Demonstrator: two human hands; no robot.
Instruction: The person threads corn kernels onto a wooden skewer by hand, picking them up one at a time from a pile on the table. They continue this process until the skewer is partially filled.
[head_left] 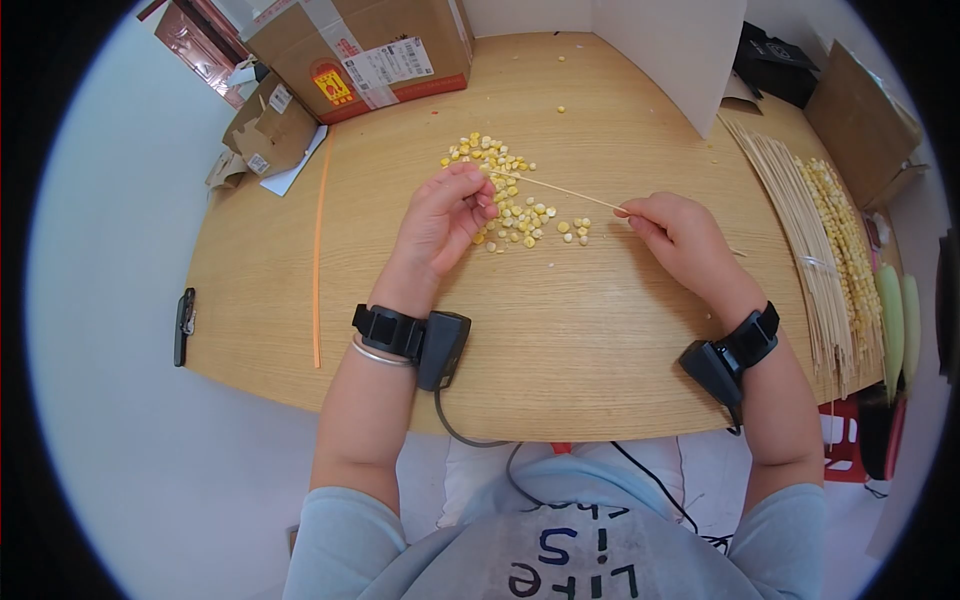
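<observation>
My right hand (672, 235) pinches one end of a thin bamboo skewer (560, 189), which slants up to the left above the table. At its other end is my left hand (448, 210), thumb and fingers pressed together by the tip. What those fingers hold is too small and hidden to make out. Loose yellow corn kernels (528, 215) lie scattered on the wood below and behind the left hand, with a few between the two hands.
On the right lie a bundle of bare skewers (790, 225), a row of skewers threaded with kernels (845, 235) and pale green corn ears (890, 320). Cardboard boxes (400, 40) stand at the back left. An orange strip (320, 250) runs along the table (250, 280). Cables hang from both wrist devices.
</observation>
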